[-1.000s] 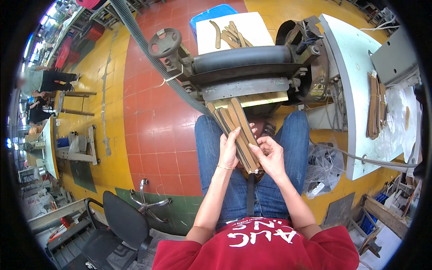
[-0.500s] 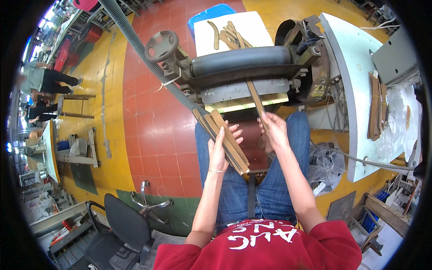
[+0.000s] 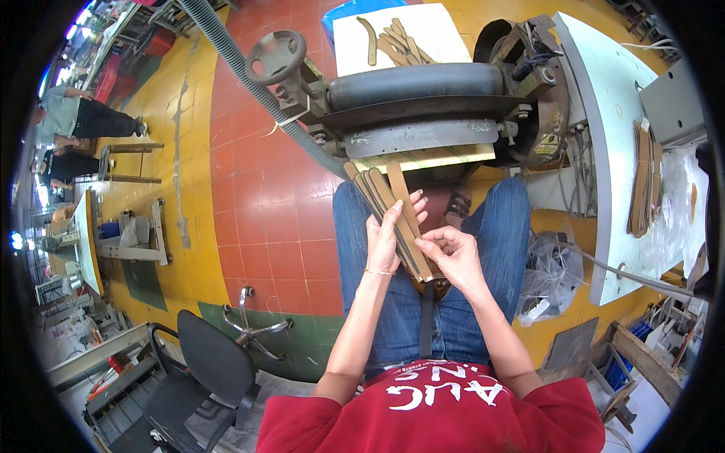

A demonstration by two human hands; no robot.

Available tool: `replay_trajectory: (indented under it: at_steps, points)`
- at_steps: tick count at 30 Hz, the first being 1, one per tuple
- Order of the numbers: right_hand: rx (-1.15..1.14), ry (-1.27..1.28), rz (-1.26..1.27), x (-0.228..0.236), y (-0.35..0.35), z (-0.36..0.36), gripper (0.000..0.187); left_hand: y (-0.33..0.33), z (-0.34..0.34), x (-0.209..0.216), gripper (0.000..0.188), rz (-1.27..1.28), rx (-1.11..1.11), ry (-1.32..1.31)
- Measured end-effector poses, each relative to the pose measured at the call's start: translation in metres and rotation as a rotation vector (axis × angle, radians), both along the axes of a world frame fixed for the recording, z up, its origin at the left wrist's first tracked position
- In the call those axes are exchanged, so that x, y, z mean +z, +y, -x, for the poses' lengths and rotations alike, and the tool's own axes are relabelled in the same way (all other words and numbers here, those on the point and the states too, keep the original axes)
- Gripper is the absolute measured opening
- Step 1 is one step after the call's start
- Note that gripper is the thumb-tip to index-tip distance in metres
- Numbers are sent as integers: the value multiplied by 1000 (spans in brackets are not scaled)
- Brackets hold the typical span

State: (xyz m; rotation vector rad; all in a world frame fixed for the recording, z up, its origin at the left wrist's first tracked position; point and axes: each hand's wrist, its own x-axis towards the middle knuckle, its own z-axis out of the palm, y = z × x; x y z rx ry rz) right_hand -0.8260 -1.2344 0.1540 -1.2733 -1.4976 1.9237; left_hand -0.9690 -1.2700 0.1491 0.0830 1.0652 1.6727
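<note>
While my left hand [image 3: 384, 240] clasps the fanned strips [image 3: 382, 190], my right hand [image 3: 453, 255] pinches one near its lower end.
Their overlap hides how many there are. Past their tips, the roller [image 3: 419, 84] stands between me and loose pieces [image 3: 399, 43] on a white board [image 3: 447, 34]; a hose [image 3: 257, 87] slants at left, a table [image 3: 604, 90] stands at right.

We noted a black chair [image 3: 215, 355] at lower left, with chrome legs [image 3: 253, 329] beside it on green floor tiles [image 3: 313, 347]. Farther left, we observed a brown stool [image 3: 136, 149] near a standing person [image 3: 106, 119] in dark trousers. At right, we recorded a pale table [image 3: 608, 102] bearing a grey box [image 3: 672, 106] and clear plastic [image 3: 676, 219]; a crumpled, see-through bag [image 3: 555, 279] lay near its lower end.
</note>
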Motion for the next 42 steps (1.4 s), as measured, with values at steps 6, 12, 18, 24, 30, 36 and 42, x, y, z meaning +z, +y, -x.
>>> replay_trajectory:
  at_steps: [6, 12, 18, 24, 30, 36, 42]
  points:
    - [-73, 8, -105, 6, 6, 8, 16, 3, -2, 7, 36, -29, -3, 22]
    - [-132, -103, -315, 10, 12, 13, 16, 3, -7, 2, 39, -59, -32, 56]
    - [37, -451, -1241, 21, 24, 14, 9, 5, -10, -3, 36, 108, 69, 23]
    - [119, -430, -1055, 21, 18, 15, 30, 8, -3, -7, 31, 218, 32, 116]
    - [-42, 23, 45, -1, 31, -8, 19, 20, 8, -3, 36, 92, -87, 136]
    - [-335, 12, 183, -32, 61, 6, 22, 26, 6, -3, 39, 124, 11, 74]
    - [-457, 250, 80, -35, 111, 60, 42, 3, 1, -8, 40, 158, -3, 24]
